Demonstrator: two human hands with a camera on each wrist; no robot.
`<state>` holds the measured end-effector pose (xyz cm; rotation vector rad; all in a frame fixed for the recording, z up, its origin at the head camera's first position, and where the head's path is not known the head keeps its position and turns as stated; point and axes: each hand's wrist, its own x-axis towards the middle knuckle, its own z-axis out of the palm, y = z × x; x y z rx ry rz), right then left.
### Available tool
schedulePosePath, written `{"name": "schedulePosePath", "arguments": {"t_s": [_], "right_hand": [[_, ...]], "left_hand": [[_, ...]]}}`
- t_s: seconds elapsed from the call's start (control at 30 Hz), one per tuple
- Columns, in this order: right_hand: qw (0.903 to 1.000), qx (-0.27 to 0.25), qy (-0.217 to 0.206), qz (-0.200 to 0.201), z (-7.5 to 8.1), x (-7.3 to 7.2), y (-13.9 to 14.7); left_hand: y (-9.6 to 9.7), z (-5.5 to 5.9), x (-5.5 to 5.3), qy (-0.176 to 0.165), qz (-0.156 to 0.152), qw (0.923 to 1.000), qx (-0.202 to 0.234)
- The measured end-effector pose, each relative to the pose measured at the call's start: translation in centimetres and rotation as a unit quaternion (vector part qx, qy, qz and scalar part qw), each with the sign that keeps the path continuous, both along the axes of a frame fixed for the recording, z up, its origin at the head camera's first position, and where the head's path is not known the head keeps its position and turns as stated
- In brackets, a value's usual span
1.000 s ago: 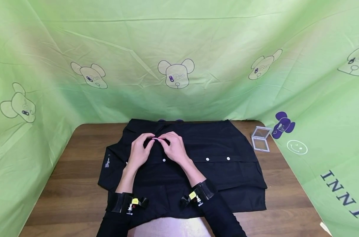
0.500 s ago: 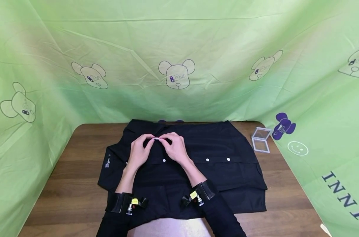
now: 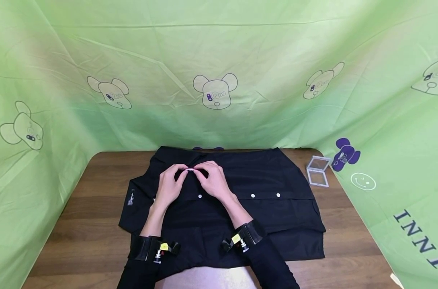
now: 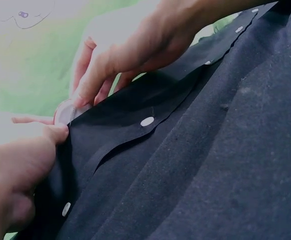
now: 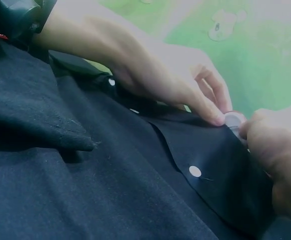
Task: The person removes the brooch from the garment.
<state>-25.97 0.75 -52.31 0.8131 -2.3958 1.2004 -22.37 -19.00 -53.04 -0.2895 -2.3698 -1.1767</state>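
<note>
A black shirt [image 3: 262,172] lies spread sideways across the table, with white buttons along its placket. My left hand [image 3: 170,182] and right hand [image 3: 213,180] meet above its upper left part, thumbs and fingers pinching opposite sides of a small round whitish disc with a pinkish rim [image 5: 233,119]. In the left wrist view the disc [image 4: 65,110] stands right at a raised fold of the shirt. Just below the fingers a white button [image 5: 195,171] shows, a loose thread beside it. The fingertips partly hide the disc.
A hinged pale grey frame with two square windows [image 3: 318,171] stands open at the right back of the wooden table [image 3: 85,200]. Green printed cloth [image 3: 219,48] walls off the back and both sides. A small white piece [image 3: 397,279] shows at the lower right edge.
Both hands stay in place with the disc between them; its visible edge tilts very slightly. The shirt has not moved.
</note>
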Motion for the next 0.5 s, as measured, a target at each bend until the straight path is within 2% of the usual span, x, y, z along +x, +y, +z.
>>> {"name": "schedulePosePath", "arguments": {"t_s": [0.17,0.37,0.5], "right_hand": [[0.9981,0.040,0.047,-0.004,0.4,0.3,-0.1],[0.9826,0.114,0.144,-0.026,0.6,0.6,-0.3],[0.9770,0.129,0.167,-0.030,0.6,0.8,-0.4]], "left_hand": [[0.0,0.5,0.3,0.011,0.001,0.9992,-0.039],[0.2,1.1,0.5,0.030,0.010,0.9937,-0.107],[0.4,1.5,0.7,0.058,0.009,0.9885,-0.139]]}}
